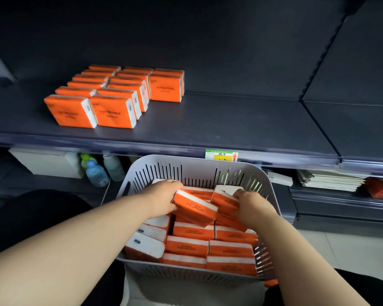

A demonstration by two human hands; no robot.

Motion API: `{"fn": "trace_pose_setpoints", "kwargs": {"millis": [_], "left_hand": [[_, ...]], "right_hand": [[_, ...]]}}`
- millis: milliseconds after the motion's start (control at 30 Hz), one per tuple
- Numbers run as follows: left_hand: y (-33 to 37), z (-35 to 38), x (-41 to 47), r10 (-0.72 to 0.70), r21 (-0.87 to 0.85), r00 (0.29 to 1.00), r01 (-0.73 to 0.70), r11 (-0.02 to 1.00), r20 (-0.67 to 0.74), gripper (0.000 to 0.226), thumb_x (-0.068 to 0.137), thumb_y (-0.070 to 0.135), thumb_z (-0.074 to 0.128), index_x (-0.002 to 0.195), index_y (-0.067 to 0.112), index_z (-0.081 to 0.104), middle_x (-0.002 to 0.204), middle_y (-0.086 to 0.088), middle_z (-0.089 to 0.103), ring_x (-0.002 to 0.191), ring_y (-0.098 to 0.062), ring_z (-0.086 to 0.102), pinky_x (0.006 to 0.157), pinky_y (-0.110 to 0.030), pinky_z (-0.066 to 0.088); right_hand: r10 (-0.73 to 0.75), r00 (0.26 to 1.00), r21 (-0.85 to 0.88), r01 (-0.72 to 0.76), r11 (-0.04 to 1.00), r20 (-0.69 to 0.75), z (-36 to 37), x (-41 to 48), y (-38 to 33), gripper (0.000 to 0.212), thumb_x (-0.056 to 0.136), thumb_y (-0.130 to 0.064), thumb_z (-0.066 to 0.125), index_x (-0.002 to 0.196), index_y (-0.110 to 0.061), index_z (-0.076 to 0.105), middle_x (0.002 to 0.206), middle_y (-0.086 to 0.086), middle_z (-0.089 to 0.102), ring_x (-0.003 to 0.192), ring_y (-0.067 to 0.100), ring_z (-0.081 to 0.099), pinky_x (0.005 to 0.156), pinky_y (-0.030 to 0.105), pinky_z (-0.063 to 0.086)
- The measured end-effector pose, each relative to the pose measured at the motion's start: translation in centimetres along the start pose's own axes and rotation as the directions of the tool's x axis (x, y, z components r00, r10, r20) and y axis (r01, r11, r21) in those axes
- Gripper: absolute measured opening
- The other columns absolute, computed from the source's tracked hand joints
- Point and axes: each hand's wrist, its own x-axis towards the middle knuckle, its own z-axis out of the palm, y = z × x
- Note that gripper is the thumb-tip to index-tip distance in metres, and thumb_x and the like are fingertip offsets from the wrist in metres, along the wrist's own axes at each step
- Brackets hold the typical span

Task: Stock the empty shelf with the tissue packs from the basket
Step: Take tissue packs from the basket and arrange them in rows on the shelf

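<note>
The left hand (pixel 164 198) grips a tilted tissue pack (pixel 195 210); the right hand (pixel 251 203) pinches a second pack (pixel 225 201). They look light and squishy — best held by the sides.

Fourteen orange tissue packs (pixel 114 111) stand on one shelf (pixel 230 124), in three rows of six, six and two; one grey basket (pixel 199 161) holds more than ten packs, some hidden, so no sure count; two hands reach in; the left hand (pixel 164 195) grips one tissue pack (pixel 195 208); the right hand (pixel 250 202) grips one too; three small bottles (pixel 97 175); one price label (pixel 221 155).
</note>
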Motion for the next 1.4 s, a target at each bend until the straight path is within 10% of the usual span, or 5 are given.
{"fn": "trace_pose_setpoints", "kwargs": {"millis": [200, 400, 767, 1133, 1400], "left_hand": [[0.2, -0.1, 0.1, -0.043, -0.081, 0.999, 0.042, 0.996, -0.010, 0.033, 0.075, 0.025, 0.073, 0.104, 0.031, 0.057, 0.100, 0.010, 0.055, 0.093, -0.011, 0.055, 0.083, -0.032, 0.048], [-0.2, -0.5, 0.2, -0.094, -0.065, 0.993, 0.089, 0.994, -0.075, 0.030, 0.073, 0.022, 0.074, 0.088, 0.032, 0.050, 0.085, 0.016, 0.046, 0.084, -0.008, 0.050, 0.068, -0.024, 0.038], [0.4, -0.1, -0.5, -0.034, -0.077, 0.993, 0.026, 0.997, -0.110, 0.038, 0.079, 0.033, 0.070, 0.114, 0.041, 0.056, 0.109, 0.020, 0.052, 0.101, -0.008, 0.051, 0.089, -0.033, 0.045], [-2.1, -5.3, -2.2, -0.129, -0.247, 0.935, 0.046, 0.968, -0.331, 0.055, 0.074, 0.025, 0.078, 0.124, 0.019, 0.058, 0.119, 0.003, 0.053, 0.113, -0.015, 0.050, 0.093, -0.013, 0.030], [-3.0, -10.0, -1.5, -0.050, -0.237, 0.896, -0.063, 0.969, -0.442, 0.052, 0.078, 0.026, 0.074, 0.127, 0.025, 0.057, 0.112, 0.013, 0.045, 0.100, -0.002, 0.043, 0.086, -0.013, 0.029]], "right_hand": [[0.014, 0.999, 0.063, -0.011, 0.998, -0.047, -0.2, -0.2, -0.1, 0.047, 0.086, -0.028, 0.059, 0.127, -0.017, 0.040, 0.103, 0.005, 0.061, 0.072, 0.019, 0.055, 0.059, 0.029, 0.048], [0.037, 0.999, 0.092, -0.035, 0.995, -0.029, -0.1, 0.0, 0.1, 0.045, 0.088, -0.021, 0.055, 0.130, -0.012, 0.039, 0.104, 0.008, 0.062, 0.079, 0.021, 0.061, 0.069, 0.034, 0.056], [0.008, 0.996, 0.055, -0.013, 0.998, 0.090, -0.2, 0.2, 0.0, 0.055, 0.085, -0.012, 0.053, 0.137, -0.028, 0.039, 0.117, 0.007, 0.059, 0.094, 0.024, 0.062, 0.079, 0.034, 0.056], [0.068, 0.957, 0.408, 0.056, 0.911, -0.282, -3.4, -2.9, -0.4, 0.037, 0.075, -0.015, 0.066, 0.109, -0.028, 0.061, 0.085, -0.009, 0.063, 0.069, 0.002, 0.054, 0.054, 0.007, 0.034], [0.116, 0.863, 0.517, 0.181, 0.837, -0.491, -9.5, -3.9, -2.8, 0.037, 0.072, -0.015, 0.075, 0.098, -0.038, 0.062, 0.090, -0.010, 0.065, 0.083, 0.012, 0.061, 0.071, 0.024, 0.039]]}}
